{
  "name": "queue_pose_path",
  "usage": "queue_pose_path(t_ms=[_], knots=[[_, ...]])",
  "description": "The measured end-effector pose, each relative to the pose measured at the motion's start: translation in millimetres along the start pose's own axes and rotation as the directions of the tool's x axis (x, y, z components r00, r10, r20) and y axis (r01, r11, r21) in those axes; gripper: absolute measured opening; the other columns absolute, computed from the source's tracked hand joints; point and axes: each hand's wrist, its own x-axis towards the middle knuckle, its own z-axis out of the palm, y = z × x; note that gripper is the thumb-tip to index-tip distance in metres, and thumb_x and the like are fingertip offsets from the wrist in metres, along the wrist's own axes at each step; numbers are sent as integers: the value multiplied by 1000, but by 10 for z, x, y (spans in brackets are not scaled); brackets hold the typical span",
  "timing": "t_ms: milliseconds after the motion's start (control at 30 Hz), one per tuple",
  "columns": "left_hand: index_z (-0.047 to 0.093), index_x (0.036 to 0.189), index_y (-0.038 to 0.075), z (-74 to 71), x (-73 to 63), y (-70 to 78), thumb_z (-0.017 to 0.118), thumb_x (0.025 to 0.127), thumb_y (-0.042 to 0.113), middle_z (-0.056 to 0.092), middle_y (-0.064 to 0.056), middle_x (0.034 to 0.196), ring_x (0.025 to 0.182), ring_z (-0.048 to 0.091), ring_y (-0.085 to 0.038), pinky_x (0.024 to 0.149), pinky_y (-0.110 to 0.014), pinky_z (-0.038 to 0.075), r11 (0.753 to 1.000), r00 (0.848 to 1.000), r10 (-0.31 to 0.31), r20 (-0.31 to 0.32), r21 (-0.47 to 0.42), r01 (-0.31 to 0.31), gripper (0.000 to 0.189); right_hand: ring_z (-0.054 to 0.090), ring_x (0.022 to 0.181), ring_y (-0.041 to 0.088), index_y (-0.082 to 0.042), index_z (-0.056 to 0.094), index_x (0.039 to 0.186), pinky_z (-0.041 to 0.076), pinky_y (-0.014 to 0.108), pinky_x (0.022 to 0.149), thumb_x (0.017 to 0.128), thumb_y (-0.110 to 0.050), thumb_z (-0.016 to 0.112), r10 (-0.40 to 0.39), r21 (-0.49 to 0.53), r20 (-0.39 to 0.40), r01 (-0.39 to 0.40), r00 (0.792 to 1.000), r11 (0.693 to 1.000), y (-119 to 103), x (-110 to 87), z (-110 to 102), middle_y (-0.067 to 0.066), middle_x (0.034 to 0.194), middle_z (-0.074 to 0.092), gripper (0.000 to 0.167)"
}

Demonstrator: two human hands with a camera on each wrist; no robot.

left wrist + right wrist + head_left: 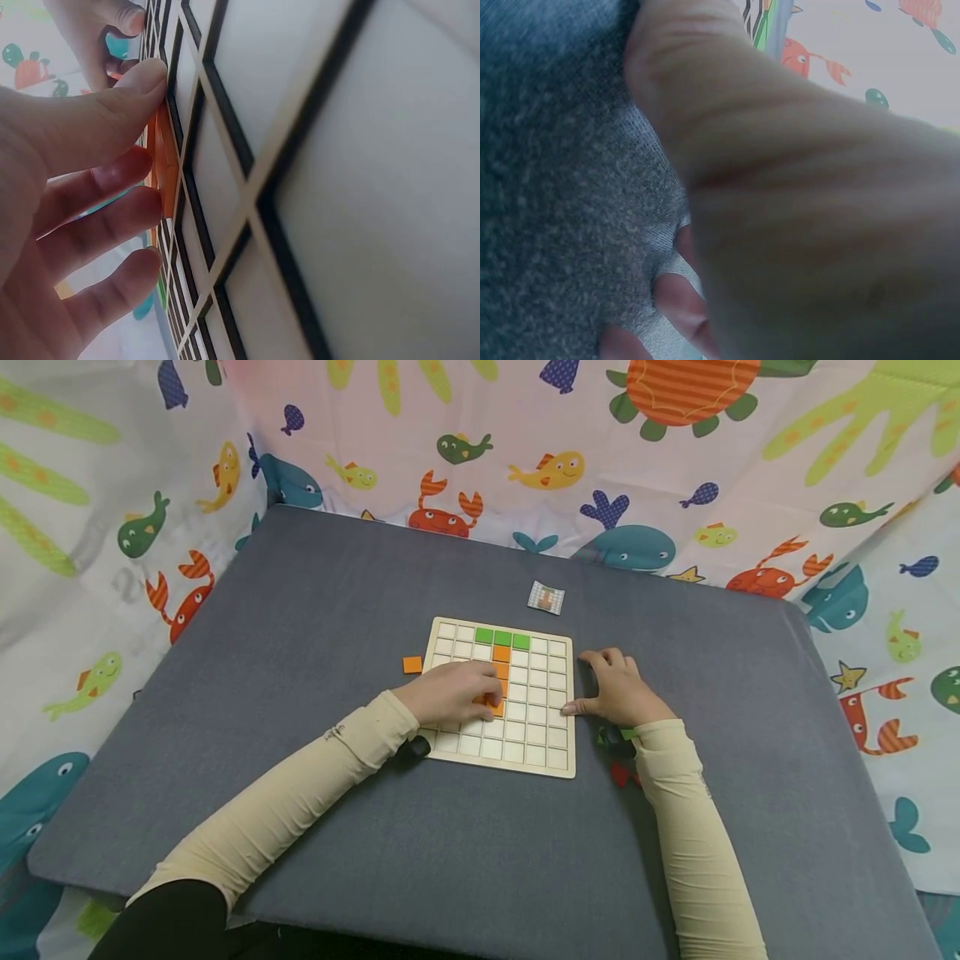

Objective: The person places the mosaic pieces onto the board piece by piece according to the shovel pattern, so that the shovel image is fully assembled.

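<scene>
A pale wooden grid board lies on the table. My left hand reaches over it from the left, thumb and bent fingers around an orange square tile low over the cells. More orange tiles run in a column under a row of green tiles near the board's far edge. My left fingers partly hide the lower orange tiles. My right hand rests at the board's right side, thumb tip on its edge, fingers loosely bent on the table.
One loose orange square lies left of the board. Behind the board is a small card with a printed grid pattern. Green pieces and a red piece lie beside my right wrist, partly hidden. A patterned curtain surrounds the grey table.
</scene>
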Motion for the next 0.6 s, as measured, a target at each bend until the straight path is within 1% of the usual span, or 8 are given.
queue_pose_path(t_ms=[167,333,433,600], knots=[[68,95,19,11,12,-8,71,87,29,55,5,91,81,51,-9,76,-27,45,1000,1000,-10,9,-3,10,14,26,128,43,-6,28,149,35,59,100,71,-57,77,-3,-1,7,3,1000,1000,1,-1,-5,24,144,26,105],[66,93,18,30,33,-10,73,86,28,55,4,89,81,50,-11,75,-27,44,1000,1000,-5,8,-18,5,14,25,128,44,-6,27,149,34,60,101,71,-57,76,1,-9,15,-1,1000,1000,-1,-3,-6,25,144,25,105],[66,93,18,40,45,-7,73,86,28,55,3,89,81,49,-11,74,-27,43,1000,1000,1,7,-15,-1,14,25,129,44,-6,27,149,33,60,101,71,-58,75,3,-9,16,-3,1000,1000,-10,-7,-8,25,145,25,105],[66,95,19,27,35,12,72,87,28,55,3,91,81,49,-10,75,-27,43,1000,1000,-8,14,-13,8,14,25,129,44,-6,27,149,33,60,101,72,-56,76,8,-11,17,-8,1000,1000,-31,-17,-15,25,145,25,104]])
